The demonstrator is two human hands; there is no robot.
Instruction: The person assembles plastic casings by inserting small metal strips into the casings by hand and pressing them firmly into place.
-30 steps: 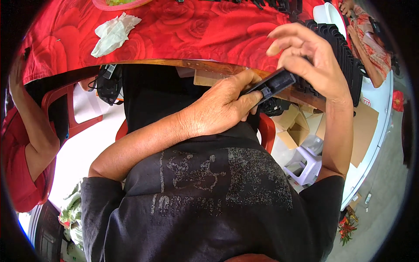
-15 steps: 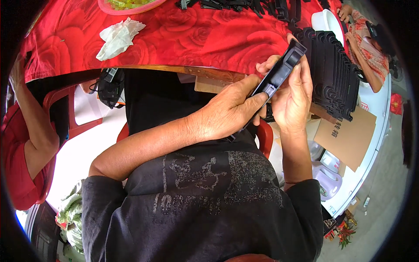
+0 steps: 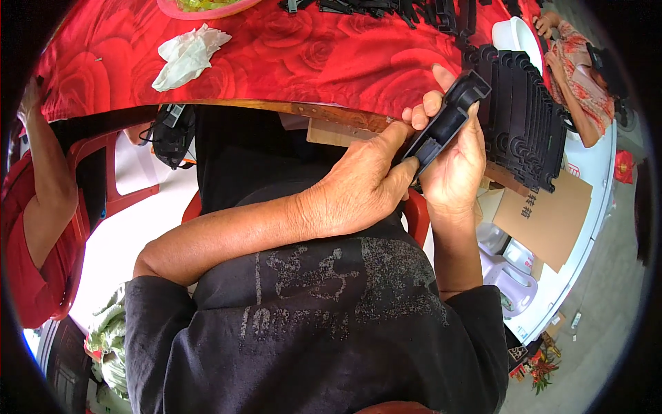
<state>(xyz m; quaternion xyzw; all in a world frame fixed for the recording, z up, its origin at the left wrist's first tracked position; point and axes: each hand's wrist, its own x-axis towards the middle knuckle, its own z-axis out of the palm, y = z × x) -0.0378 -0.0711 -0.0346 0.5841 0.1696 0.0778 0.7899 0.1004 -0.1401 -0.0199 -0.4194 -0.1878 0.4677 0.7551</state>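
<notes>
A long black plastic part [image 3: 448, 119] with a hollow channel and a rounded upper end is held between both hands, tilted up to the right at the table's edge. My left hand [image 3: 369, 176] grips its lower end, the thumb lying along the channel. My right hand [image 3: 455, 159] wraps it from behind and the right side, with fingertips showing on its left side. The lower end is hidden by my left hand. Just right of my right hand lies a row of similar black plastic parts [image 3: 520, 114], packed side by side.
A red rose-patterned tablecloth [image 3: 296, 62] covers the table. On it lie a crumpled white tissue [image 3: 187, 56], a pink-rimmed bowl [image 3: 207, 14], loose black pieces [image 3: 358, 7] and a white tub [image 3: 517, 38]. A cardboard sheet [image 3: 552, 221] lies right. Other people sit at left and far right.
The black plastic part has shifted slightly, and its lower end no longer shows below my left hand. My left thumb has slid lower along it. The person at left has moved an arm.
</notes>
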